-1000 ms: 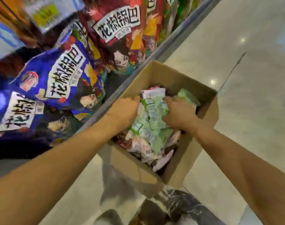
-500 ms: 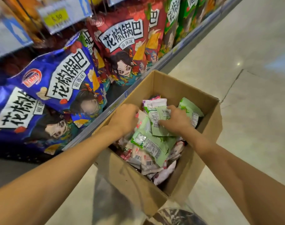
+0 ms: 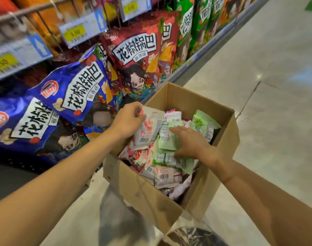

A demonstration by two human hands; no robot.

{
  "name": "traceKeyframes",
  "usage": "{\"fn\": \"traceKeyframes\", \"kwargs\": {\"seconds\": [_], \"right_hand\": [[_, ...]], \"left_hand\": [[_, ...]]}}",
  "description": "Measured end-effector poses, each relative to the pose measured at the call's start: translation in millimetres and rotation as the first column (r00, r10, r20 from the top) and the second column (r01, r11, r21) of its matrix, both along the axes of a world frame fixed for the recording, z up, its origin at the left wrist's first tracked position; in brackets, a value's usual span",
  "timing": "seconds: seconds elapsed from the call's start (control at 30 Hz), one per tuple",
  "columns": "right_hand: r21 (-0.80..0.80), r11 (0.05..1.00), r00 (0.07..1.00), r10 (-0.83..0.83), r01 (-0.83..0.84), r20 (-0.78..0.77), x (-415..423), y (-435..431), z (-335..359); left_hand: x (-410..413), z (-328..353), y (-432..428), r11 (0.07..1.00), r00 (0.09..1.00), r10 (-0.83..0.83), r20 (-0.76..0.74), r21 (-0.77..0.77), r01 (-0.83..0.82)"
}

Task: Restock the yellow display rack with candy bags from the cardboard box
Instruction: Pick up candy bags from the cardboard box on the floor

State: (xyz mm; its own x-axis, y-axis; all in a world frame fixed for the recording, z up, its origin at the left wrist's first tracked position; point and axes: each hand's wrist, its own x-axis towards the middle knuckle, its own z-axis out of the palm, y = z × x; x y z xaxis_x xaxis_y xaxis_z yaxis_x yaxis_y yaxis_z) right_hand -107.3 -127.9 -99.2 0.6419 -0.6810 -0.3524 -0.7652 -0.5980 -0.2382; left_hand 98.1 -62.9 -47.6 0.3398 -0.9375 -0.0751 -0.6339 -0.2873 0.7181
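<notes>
Head view: left hand [image 3: 129, 119] pinches a white bag [image 3: 146, 129]; spread fingers [image 3: 176, 131] of right hand [image 3: 191, 143] partly hide green bags [image 3: 166, 139].

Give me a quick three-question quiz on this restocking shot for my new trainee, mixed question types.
1. True or false: the left hand holds a white-and-red bag.
2. The right hand rests on bags of which colour? A green, B blue, C black.
3. Fill in: both hands reach into a cardboard ____.
Key: 1 true; 2 A, green bags; 3 box.
</notes>
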Motion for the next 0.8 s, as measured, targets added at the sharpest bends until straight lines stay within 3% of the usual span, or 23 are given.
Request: {"fn": "traceKeyframes", "kwargs": {"seconds": [0.07, 0.17, 0.27, 0.37, 0.47, 0.53, 0.6, 0.67, 0.73, 0.8], "right_hand": [[-0.071, 0.997, 0.999, 0.024, -0.021, 0.043, -2.2, 0.5, 0.7], [-0.171, 0.985, 0.996, 0.029, -0.014, 0.086, -4.7, -0.8, 5.3], [-0.277, 0.958, 0.967, -0.004, 0.077, 0.254, -8.8, -8.7, 15.9], [-0.19, 0.976, 0.928, -0.026, 0.104, 0.371, -18.0, -25.3, 39.9], [0.046, 0.999, 0.916, 0.008, -0.029, 0.401, -27.5, -40.7, 65.1], [0.16, 0.987, 0.909, -0.049, -0.02, 0.413, -30.6, -46.9, 71.4], [0.243, 0.966, 0.901, -0.181, 0.088, 0.393, -30.8, -49.0, 64.2], [0.224, 0.941, 0.869, -0.324, 0.254, 0.375, -30.3, -50.8, 46.5], [0.215, 0.882, 0.793, -0.471, 0.419, 0.388, -30.5, -52.4, 34.3], [0.388, 0.801, 0.696, -0.593, 0.456, 0.405, -30.1, -54.5, 31.2]], "left_hand": [[0.3, -3.1, 1.7, 1.0, 1.0, 0.013, 0.011, -0.017, -0.013], [-1.1, 1.7, 2.0, 0.996, 0.986, 0.051, 0.159, -0.083, -0.038], [-7.2, 14.8, 0.0, 0.978, 0.946, 0.079, 0.316, -0.21, -0.011], [-14.0, 20.4, -6.1, 0.964, 0.89, 0.053, 0.454, -0.255, 0.073], [-28.0, 12.3, -12.3, 0.98, 0.877, -0.031, 0.479, -0.159, 0.122], [-42.1, 1.0, -16.2, 0.988, 0.891, -0.132, 0.433, -0.014, 0.154], [-50.3, -10.1, -18.0, 0.965, 0.932, -0.234, 0.277, 0.182, 0.189], [-47.5, -22.4, -17.7, 0.934, 0.952, -0.255, 0.17, 0.298, 0.197], [-40.5, -29.5, -16.6, 0.921, 0.952, -0.248, 0.178, 0.347, 0.176], [-36.8, -35.3, -16.3, 0.919, 0.951, -0.248, 0.183, 0.354, 0.172]]}}
